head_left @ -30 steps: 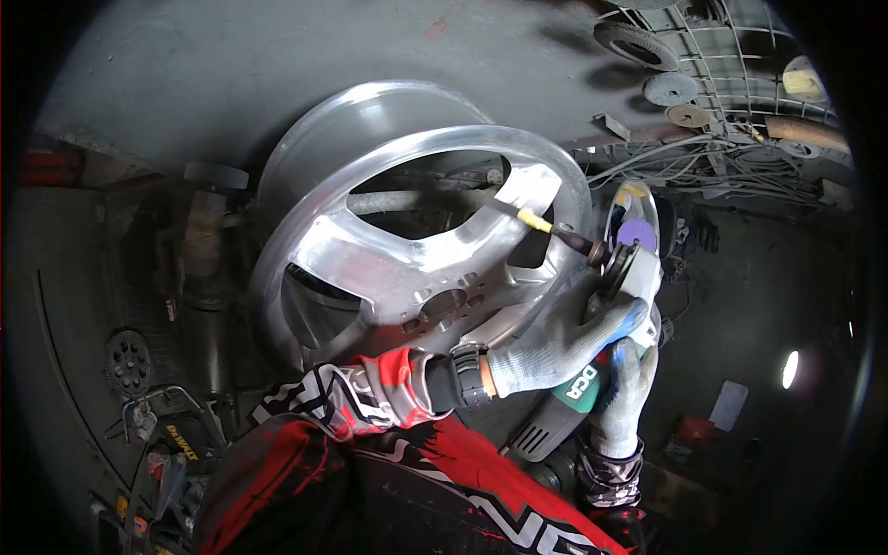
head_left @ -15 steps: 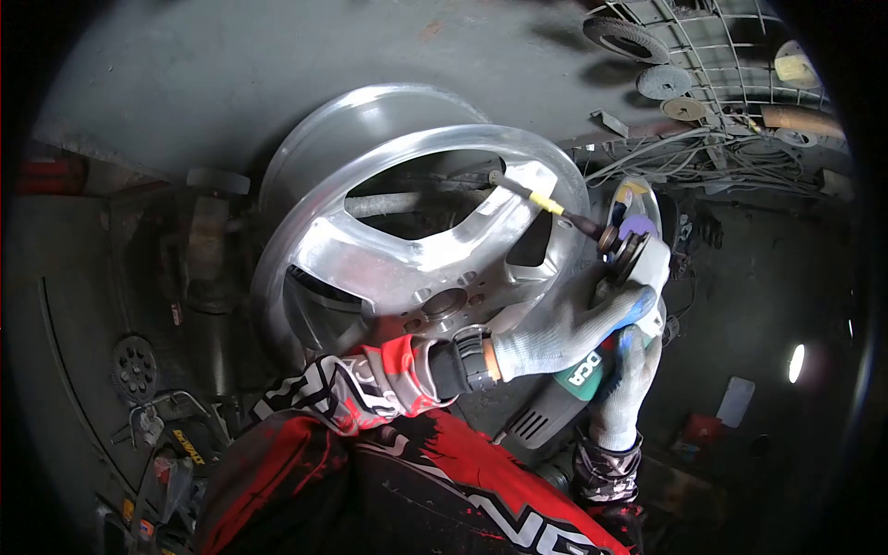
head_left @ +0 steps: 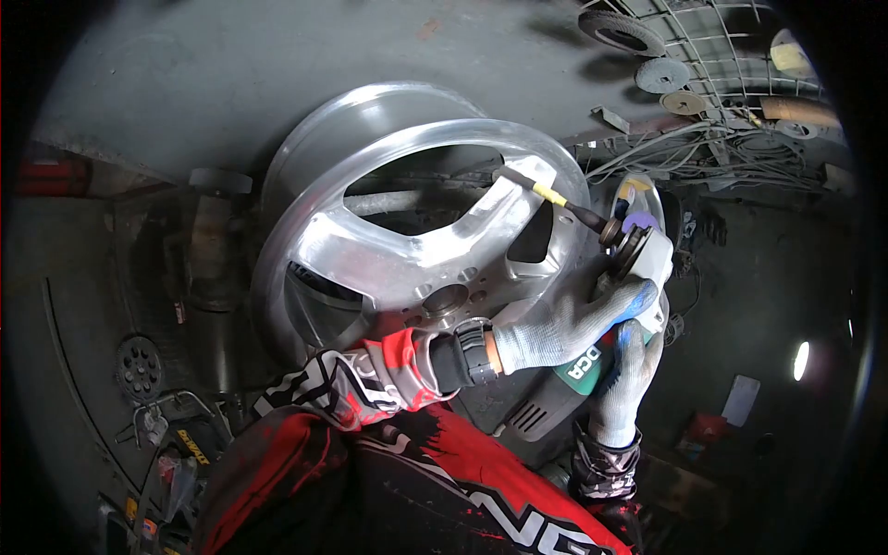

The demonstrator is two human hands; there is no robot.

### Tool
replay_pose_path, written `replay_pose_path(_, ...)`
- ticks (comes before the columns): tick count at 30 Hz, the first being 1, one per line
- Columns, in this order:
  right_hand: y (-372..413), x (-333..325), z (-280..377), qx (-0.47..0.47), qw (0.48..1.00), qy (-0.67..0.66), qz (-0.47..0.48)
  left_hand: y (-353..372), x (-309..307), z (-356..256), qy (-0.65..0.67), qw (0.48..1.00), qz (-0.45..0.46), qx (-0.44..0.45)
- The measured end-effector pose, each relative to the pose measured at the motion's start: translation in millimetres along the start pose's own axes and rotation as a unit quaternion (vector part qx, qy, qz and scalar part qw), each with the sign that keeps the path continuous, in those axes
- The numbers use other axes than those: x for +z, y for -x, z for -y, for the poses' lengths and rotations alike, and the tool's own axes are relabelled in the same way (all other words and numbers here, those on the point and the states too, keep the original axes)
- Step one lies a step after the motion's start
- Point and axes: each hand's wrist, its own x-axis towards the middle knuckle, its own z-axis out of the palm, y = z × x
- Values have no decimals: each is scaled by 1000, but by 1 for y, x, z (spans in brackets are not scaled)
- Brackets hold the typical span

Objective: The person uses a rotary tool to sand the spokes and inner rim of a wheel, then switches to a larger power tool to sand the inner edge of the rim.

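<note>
A silver alloy car wheel (head_left: 319,242) leans in front of me, its spoked face turned toward me. My left hand (head_left: 560,328), in a whitish glove with blue fingertips, wraps round the head of a green and grey DCA angle grinder (head_left: 583,365). Lower down, my gloved right hand (head_left: 631,384) is closed round the grinder's body. From the grinder's head a thin rotary shaft (head_left: 581,215) with a yellow band reaches to the upper right spoke (head_left: 509,203). Its narrow grey tip overlaps that spoke close to the outer rim.
Abrasive discs (head_left: 661,76) hang on a wire rack (head_left: 721,55) at upper right, over tangled cables (head_left: 740,157). Another tool with a purple disc (head_left: 640,221) lies behind the grinder's head. Tools, one marked DeWalt (head_left: 192,447), crowd the lower left.
The rotary shaft's tip has shifted slightly to the right along the upper spoke. Both hands keep their grip on the grinder, and the wheel stays in place.
</note>
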Motion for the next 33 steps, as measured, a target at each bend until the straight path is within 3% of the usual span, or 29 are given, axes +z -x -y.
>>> replay_pose_path(4,2,-4,-10,-28,999,24,19,7,-5,1,21,999,31,0)
replay_pose_path(6,9,-2,-16,-21,999,22,33,15,-7,-14,113,990,0,-88)
replay_pose_path(7,13,-3,-18,5,999,23,28,25,-5,-5,-26,999,-11,-37)
replay_pose_path(10,14,-8,-18,27,997,51,57,38,4,-3,-63,996,-63,-2)
replay_pose_path(12,12,-11,-21,28,996,51,66,39,4,-2,-38,997,-62,-25)
replay_pose_path(14,10,-14,-22,28,996,50,75,38,7,3,-100,992,-70,11)
replay_pose_path(16,5,-16,-22,12,998,41,48,22,-3,5,-250,954,-8,163)
replay_pose_path(17,9,-12,-17,16,1000,9,24,14,2,-11,41,995,-17,-91)
replay_pose_path(18,8,-18,-22,-4,1000,-3,16,15,0,19,-155,983,30,92)
replay_pose_path(20,5,-17,-22,-15,1000,-20,5,4,5,15,-48,998,26,30)
replay_pose_path(22,6,-13,-21,-20,999,-30,-5,0,6,15,-23,999,33,-2)
replay_pose_path(25,4,-16,-26,-18,999,-28,-24,3,4,16,-55,996,65,31)
replay_pose_path(27,10,-23,-35,-13,1000,6,9,19,-2,11,-239,965,36,106)
replay_pose_path(30,18,-16,-35,0,1000,8,2,34,0,26,-224,971,31,73)
replay_pose_path(31,17,-18,-38,-3,999,4,43,43,-3,31,-330,933,40,136)
replay_pose_path(33,23,-18,-43,22,999,10,47,51,2,35,-312,933,-27,177)
